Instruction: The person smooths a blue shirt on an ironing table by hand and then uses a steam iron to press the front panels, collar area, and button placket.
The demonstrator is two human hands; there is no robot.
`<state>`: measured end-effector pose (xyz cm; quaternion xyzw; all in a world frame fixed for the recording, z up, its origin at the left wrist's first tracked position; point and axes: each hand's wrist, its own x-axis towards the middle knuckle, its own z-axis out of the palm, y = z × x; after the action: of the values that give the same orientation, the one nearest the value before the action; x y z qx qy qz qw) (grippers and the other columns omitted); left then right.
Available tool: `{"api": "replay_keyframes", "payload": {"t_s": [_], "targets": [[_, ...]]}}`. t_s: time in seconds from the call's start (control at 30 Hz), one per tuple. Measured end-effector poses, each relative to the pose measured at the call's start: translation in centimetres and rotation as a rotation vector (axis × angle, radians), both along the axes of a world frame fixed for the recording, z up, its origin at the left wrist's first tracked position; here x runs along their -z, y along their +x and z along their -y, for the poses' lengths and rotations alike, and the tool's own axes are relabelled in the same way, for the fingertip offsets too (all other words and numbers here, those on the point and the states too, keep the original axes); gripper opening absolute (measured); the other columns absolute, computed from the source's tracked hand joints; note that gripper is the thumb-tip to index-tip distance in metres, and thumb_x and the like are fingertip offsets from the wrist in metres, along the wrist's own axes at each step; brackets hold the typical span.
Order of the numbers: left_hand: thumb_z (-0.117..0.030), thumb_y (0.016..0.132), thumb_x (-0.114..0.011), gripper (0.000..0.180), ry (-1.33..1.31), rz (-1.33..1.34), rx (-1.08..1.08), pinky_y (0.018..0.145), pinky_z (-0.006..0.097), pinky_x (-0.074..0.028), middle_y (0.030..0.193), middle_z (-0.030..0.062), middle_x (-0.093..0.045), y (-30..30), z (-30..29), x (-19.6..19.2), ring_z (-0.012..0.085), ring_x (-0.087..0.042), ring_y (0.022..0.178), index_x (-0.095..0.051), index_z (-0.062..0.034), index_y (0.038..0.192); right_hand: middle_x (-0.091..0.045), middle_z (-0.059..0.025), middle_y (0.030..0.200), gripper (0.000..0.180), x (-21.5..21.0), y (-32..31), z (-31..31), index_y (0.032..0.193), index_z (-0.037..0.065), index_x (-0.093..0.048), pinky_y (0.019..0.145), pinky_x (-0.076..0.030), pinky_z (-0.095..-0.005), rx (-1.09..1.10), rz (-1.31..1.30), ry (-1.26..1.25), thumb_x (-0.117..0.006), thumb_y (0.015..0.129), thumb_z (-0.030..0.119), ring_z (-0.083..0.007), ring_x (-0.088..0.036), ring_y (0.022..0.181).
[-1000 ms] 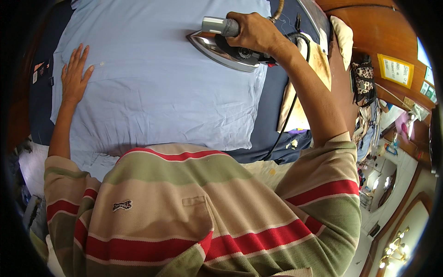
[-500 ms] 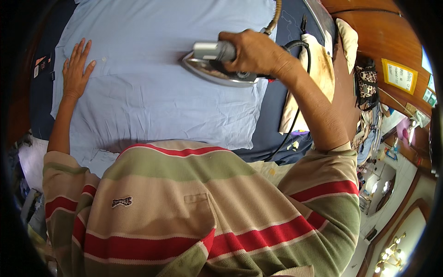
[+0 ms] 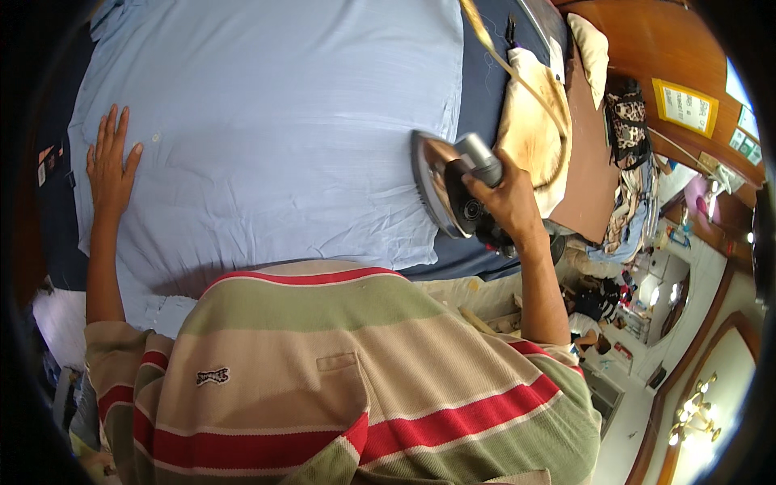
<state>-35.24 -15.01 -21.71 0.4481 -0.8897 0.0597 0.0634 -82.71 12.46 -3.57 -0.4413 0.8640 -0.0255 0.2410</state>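
A light blue garment [image 3: 283, 121] lies spread over a dark navy cover, smooth in its upper part and creased along the near edge. My left hand [image 3: 111, 166] rests flat on its left side, fingers spread and pointing away from me. Wrapped around the handle of a clothes iron [image 3: 440, 182], my right hand [image 3: 511, 198] is at the garment's right edge. The iron stands tilted, its metal soleplate turned toward the left and its near end over the navy cover. A tan hose [image 3: 517, 73] runs from the far side toward the right of the iron.
Right of the garment lies a scorched cream cloth pad [image 3: 517, 121] on the navy cover. Beyond it are a brown surface [image 3: 594, 162], a cream cushion [image 3: 588, 56], a leopard-print bag [image 3: 629, 129] and piled clothes [image 3: 634, 202]. A dark label [image 3: 50, 164] sits at the left edge.
My right hand has moved the iron right and nearer to me, from the garment's middle to its right edge, and turned it. My left hand stays flat on the cloth, slightly lower in view.
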Motion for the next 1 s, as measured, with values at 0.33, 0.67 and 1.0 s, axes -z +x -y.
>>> {"api": "replay_keyframes", "payload": {"t_s": [0.33, 0.67, 1.0], "targets": [[-0.041, 0.091, -0.043, 0.056, 0.011, -0.078, 0.066, 0.105, 0.056, -0.016, 0.148, 0.0031, -0.026, 0.2, 0.0, -0.1, 0.0243, -0.022, 0.137, -0.029, -0.0205, 0.142, -0.063, -0.0282, 0.084, 0.050, 1.4, -1.1, 0.5, 0.110, -0.010, -0.054, 0.074, -0.048, -0.0350, 0.227, 0.037, -0.096, -0.067, 0.071, 0.020, -0.0302, -0.065, 0.084], [-0.048, 0.092, -0.035, 0.058, 0.045, -0.087, 0.021, 0.107, 0.051, -0.013, 0.149, 0.0016, -0.023, 0.0, -1.0, -2.6, 0.0219, -0.020, 0.138, -0.026, -0.0210, 0.143, -0.065, -0.0204, 0.080, 0.042, 0.5, 2.3, 5.8, 0.104, -0.003, -0.056, 0.067, -0.050, -0.0337, -0.193, 0.213, -0.196, -0.069, 0.071, 0.019, -0.0234, -0.065, 0.074], [-0.036, 0.097, -0.027, 0.044, -0.008, 0.035, -0.107, 0.109, 0.050, -0.013, 0.149, -0.0050, -0.024, 3.6, 0.2, -0.8, 0.0182, -0.020, 0.138, -0.031, -0.0299, 0.141, -0.063, -0.0193, 0.069, 0.033, 1.2, 14.3, 15.4, 0.098, 0.006, -0.057, 0.061, -0.049, -0.0435, -0.722, 0.097, -0.114, -0.066, 0.072, 0.023, -0.0369, -0.062, 0.068]]}}
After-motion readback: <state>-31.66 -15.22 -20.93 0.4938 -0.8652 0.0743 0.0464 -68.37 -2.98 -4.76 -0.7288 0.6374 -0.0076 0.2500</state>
